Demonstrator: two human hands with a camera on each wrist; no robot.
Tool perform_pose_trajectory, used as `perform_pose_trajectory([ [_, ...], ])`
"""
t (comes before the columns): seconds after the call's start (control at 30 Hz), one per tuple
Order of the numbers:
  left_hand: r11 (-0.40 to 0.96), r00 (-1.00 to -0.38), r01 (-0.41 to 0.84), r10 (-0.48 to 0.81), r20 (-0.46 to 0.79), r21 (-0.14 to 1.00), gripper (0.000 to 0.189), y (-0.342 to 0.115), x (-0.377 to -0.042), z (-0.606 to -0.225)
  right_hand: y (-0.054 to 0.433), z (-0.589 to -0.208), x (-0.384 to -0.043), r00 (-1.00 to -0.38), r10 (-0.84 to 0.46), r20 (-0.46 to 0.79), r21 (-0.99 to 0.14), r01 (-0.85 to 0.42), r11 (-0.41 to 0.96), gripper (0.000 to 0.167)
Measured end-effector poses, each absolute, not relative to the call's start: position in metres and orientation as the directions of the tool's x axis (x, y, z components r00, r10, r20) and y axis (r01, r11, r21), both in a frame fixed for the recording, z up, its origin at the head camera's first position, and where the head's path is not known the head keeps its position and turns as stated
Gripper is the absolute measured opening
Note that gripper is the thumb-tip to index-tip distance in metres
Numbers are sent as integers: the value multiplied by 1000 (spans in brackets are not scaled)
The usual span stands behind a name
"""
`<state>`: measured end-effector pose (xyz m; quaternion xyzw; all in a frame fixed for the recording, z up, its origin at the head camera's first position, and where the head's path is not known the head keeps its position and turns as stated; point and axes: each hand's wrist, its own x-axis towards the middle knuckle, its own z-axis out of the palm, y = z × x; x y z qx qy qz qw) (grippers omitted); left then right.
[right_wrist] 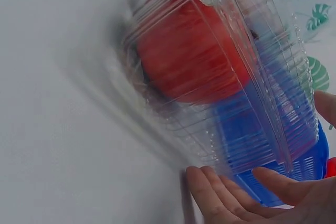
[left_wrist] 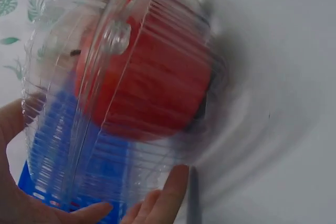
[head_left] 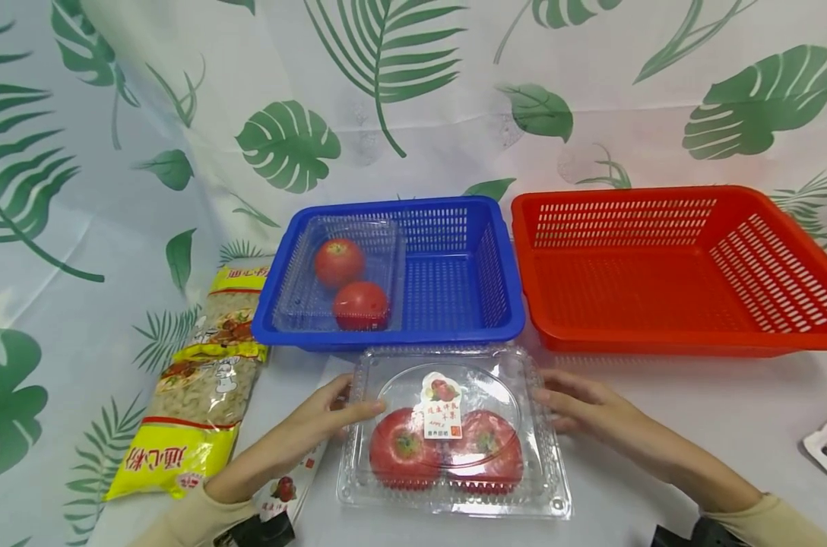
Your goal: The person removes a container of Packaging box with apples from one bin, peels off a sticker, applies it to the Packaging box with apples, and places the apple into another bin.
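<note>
we judge the work to be part-way along. a second box (head_left: 390, 262) of two red apples lies in the left end of the blue basket (head_left: 454, 334), and we can make out no sticker on it. the clear box (head_left: 448, 456) in hand, with two apples (head_left: 405, 456) inside, is near the table's (head_left: 605, 490) near edge, in front of the blue basket; its lid looks closed and already bears a sticker (head_left: 442, 410). its placing, we judge, is what is left.

the left hand (head_left: 324, 418) and right hand (head_left: 584, 401) grip it at opposite sides, thumbs toward the lid.

the sticker shows red fruit above red characters too small for us to read surely; the label sheet (head_left: 307, 482) beside the left wrist repeats the design. along the table's left edge, the yellow-ended bag (head_left: 188, 418) reads 通心粉, upside down to us.
</note>
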<state>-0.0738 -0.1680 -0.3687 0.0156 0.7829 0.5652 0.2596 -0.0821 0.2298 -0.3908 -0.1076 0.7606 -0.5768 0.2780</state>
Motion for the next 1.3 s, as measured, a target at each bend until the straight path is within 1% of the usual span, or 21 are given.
perform_pose_trajectory([
  [0.07, 320, -840, -277, 378, -390, 906, 93, -169, -74, -372, 230, -392, -81, -815, -487, -315, -935, 178, 307, 71],
  [0.13, 290, -826, -284, 410, -387, 914, 94, -169, -73, -374, 231, -392, -82, -805, -504, -313, -941, 190, 282, 71],
  [0.33, 274, -818, -318, 404, -408, 908, 92, -171, -69, -373, 237, -393, -85, -775, -572, -269, -962, 191, 194, 70],
  [0.53, 223, -773, -356, 476, -420, 908, 92, -173, -65, -373, 242, -394, -85, -751, -585, -306, -951, 216, 220, 77],
  [0.63, 214, -755, -359, 505, -418, 908, 94, -173, -64, -372, 243, -394, -89, -723, -633, -277, -961, 195, 197, 71],
  [0.7, 217, -750, -348, 519, -410, 912, 94, -172, -64, -371, 243, -393, -92, -686, -679, -260, -965, 198, 170, 63],
  [0.83, 218, -752, -277, 557, -352, 936, 91, -169, -66, -370, 242, -388, -99, -611, -748, -260, -963, 225, 150, 57],
  [0.93, 228, -758, -187, 586, -288, 956, 87, -165, -69, -368, 240, -383, -102, -550, -797, -249, -962, 235, 139, 56],
  [1.03, 279, -757, -88, 605, -247, 956, 82, -162, -72, -362, 237, -380, -101, -482, -844, -233, -962, 241, 128, 54],
  [1.1, 320, -754, -37, 613, -236, 947, 77, -160, -73, -356, 234, -380, -99, -446, -860, -249, -959, 239, 154, 59],
  [1.2, 369, -753, 27, 618, -224, 929, 69, -155, -74, -344, 227, -385, -93, -393, -891, -225, -964, 220, 147, 74],
  [1.27, 393, -746, 48, 626, -229, 918, 66, -152, -76, -336, 221, -387, -87, -392, -897, -207, -972, 190, 141, 83],
  [1.3, 404, -744, 51, 626, -235, 913, 66, -152, -77, -332, 218, -388, -84, -393, -898, -195, -974, 185, 131, 84],
])
